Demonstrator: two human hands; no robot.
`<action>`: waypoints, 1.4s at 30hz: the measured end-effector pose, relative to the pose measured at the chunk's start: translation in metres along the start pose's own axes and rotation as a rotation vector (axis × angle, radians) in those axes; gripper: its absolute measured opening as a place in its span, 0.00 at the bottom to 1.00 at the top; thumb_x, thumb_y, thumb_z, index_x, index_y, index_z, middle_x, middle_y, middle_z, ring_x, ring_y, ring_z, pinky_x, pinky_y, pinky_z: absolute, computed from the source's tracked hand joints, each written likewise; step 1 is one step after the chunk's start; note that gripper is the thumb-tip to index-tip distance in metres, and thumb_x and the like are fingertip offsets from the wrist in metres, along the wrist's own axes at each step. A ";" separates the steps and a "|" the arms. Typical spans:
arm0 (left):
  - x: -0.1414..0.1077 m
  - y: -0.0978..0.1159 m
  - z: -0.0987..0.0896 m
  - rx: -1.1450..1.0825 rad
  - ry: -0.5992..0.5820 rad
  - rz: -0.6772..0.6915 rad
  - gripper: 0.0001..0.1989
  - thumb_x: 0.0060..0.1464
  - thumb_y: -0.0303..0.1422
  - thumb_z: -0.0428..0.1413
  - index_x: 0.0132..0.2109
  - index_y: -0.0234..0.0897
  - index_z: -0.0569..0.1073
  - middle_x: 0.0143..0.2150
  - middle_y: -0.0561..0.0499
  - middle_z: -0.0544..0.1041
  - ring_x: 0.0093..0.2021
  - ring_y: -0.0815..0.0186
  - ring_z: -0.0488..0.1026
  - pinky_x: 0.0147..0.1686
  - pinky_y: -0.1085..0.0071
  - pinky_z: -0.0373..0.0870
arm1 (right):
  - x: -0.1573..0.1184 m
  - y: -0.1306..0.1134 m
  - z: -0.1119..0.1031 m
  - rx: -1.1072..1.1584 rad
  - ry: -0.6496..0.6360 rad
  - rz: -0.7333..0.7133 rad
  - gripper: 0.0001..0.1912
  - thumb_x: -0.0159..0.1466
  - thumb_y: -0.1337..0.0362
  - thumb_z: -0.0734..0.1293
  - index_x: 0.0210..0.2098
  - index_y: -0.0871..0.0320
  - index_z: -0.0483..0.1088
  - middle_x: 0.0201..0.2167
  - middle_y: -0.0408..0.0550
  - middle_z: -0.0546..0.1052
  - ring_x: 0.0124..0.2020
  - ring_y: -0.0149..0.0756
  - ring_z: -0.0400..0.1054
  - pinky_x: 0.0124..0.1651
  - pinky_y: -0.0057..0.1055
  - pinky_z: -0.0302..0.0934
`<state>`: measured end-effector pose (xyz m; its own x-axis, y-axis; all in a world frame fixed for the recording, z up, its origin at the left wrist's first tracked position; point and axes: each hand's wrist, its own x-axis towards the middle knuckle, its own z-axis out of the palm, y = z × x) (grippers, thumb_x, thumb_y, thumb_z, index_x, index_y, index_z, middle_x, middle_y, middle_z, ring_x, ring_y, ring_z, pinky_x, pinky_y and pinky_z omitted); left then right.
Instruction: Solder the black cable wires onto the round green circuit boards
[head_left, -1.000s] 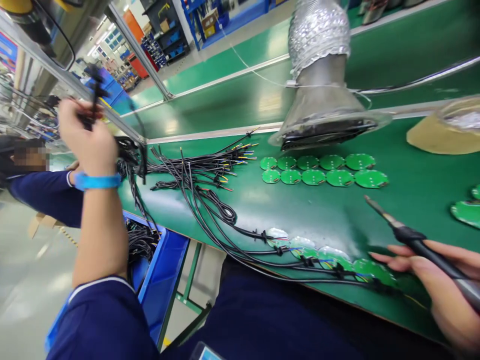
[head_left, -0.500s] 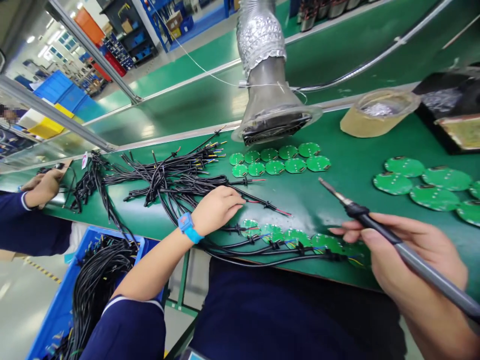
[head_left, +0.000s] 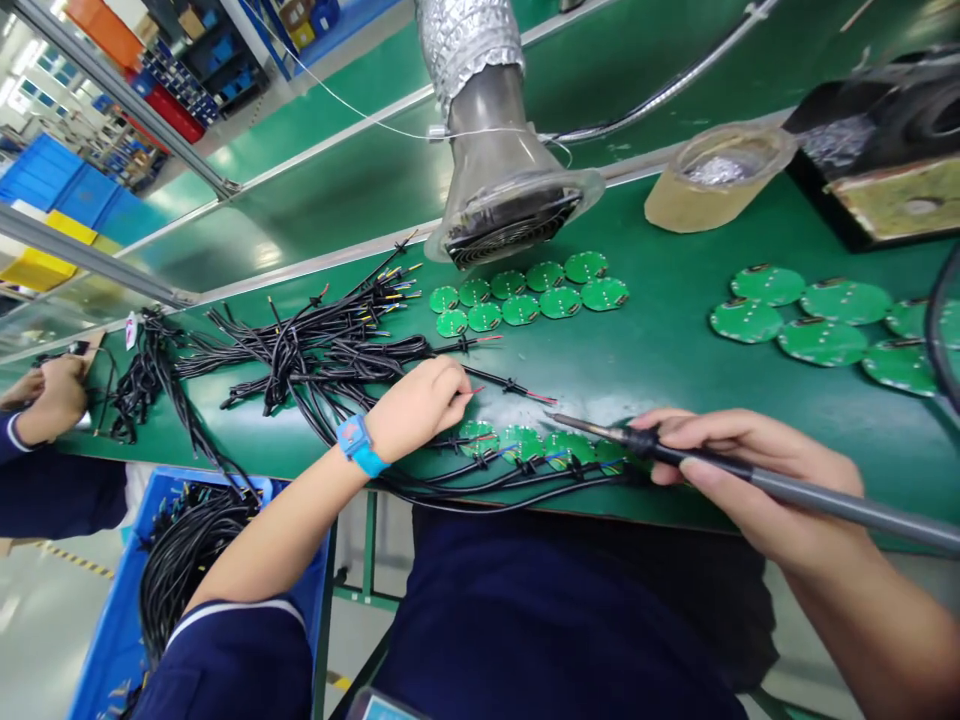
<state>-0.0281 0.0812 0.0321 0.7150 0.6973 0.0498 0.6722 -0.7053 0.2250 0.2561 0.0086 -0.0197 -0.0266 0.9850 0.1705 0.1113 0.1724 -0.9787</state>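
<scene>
My left hand (head_left: 424,405), with a blue watch on its wrist, is closed in a pinch around a black cable, whose red wire end (head_left: 478,390) sticks out past the fingertips. My right hand (head_left: 765,475) grips a soldering iron (head_left: 825,500) with a grey handle; its tip points left, close to another cable's red wires (head_left: 541,398). Under both hands lies a row of green round circuit boards (head_left: 523,443) along the bench's near edge, with black cables (head_left: 480,503) running across them. Part of the row is hidden behind the right hand.
A fume hood (head_left: 495,190) hangs over two rows of round boards (head_left: 521,310). Bundled cables (head_left: 300,360) lie to the left, above a blue bin (head_left: 112,610). More boards (head_left: 821,342), a tan container (head_left: 712,190) and a black stand (head_left: 847,215) are right. A co-worker's hands (head_left: 56,395) are far left.
The soldering iron has swung lower and left, its tip now by the red wires. My left hand keeps its pinch. The whole view has shifted slightly.
</scene>
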 end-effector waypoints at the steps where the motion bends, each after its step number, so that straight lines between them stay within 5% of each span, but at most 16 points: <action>1: -0.001 0.004 -0.002 -0.092 0.018 -0.022 0.08 0.61 0.29 0.44 0.38 0.31 0.67 0.37 0.45 0.71 0.38 0.66 0.67 0.40 0.70 0.67 | 0.001 0.003 -0.002 -0.010 -0.025 -0.010 0.11 0.55 0.56 0.68 0.29 0.57 0.70 0.22 0.49 0.73 0.35 0.41 0.73 0.28 0.27 0.68; 7: 0.007 0.041 0.014 -0.260 -0.092 -0.229 0.08 0.58 0.31 0.51 0.34 0.32 0.72 0.32 0.48 0.70 0.36 0.66 0.68 0.41 0.69 0.67 | -0.001 0.015 -0.004 -0.102 -0.075 -0.108 0.06 0.59 0.59 0.65 0.32 0.55 0.69 0.17 0.43 0.70 0.40 0.39 0.72 0.40 0.30 0.67; 13: 0.019 0.060 0.031 -0.277 -0.139 -0.297 0.09 0.54 0.30 0.56 0.27 0.32 0.74 0.29 0.48 0.69 0.33 0.65 0.68 0.37 0.70 0.66 | 0.000 0.014 -0.005 -0.163 -0.093 -0.055 0.08 0.57 0.57 0.65 0.29 0.55 0.70 0.20 0.45 0.71 0.34 0.37 0.72 0.29 0.25 0.65; 25: 0.021 0.062 0.031 -0.324 -0.084 -0.407 0.08 0.51 0.26 0.56 0.24 0.32 0.73 0.26 0.50 0.68 0.30 0.67 0.68 0.34 0.71 0.67 | 0.003 0.009 -0.004 -0.159 -0.142 -0.087 0.06 0.59 0.60 0.64 0.31 0.55 0.69 0.19 0.42 0.71 0.23 0.31 0.68 0.22 0.23 0.60; 38: 0.022 0.061 0.031 -0.327 -0.098 -0.412 0.06 0.50 0.26 0.57 0.26 0.32 0.72 0.27 0.49 0.71 0.32 0.66 0.69 0.37 0.70 0.68 | 0.000 0.013 -0.006 -0.160 -0.144 -0.033 0.08 0.59 0.57 0.65 0.32 0.55 0.69 0.21 0.43 0.72 0.27 0.34 0.69 0.25 0.26 0.61; 42: 0.022 0.061 0.031 -0.323 -0.098 -0.412 0.06 0.50 0.27 0.57 0.26 0.33 0.72 0.27 0.50 0.71 0.32 0.66 0.68 0.36 0.70 0.67 | -0.003 0.016 -0.007 -0.015 -0.050 0.043 0.09 0.58 0.57 0.66 0.32 0.56 0.70 0.18 0.42 0.69 0.24 0.33 0.68 0.25 0.27 0.60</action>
<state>0.0348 0.0497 0.0165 0.4288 0.8825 -0.1933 0.8189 -0.2893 0.4957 0.2645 0.0088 -0.0355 -0.0708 0.9900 0.1218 0.1285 0.1302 -0.9831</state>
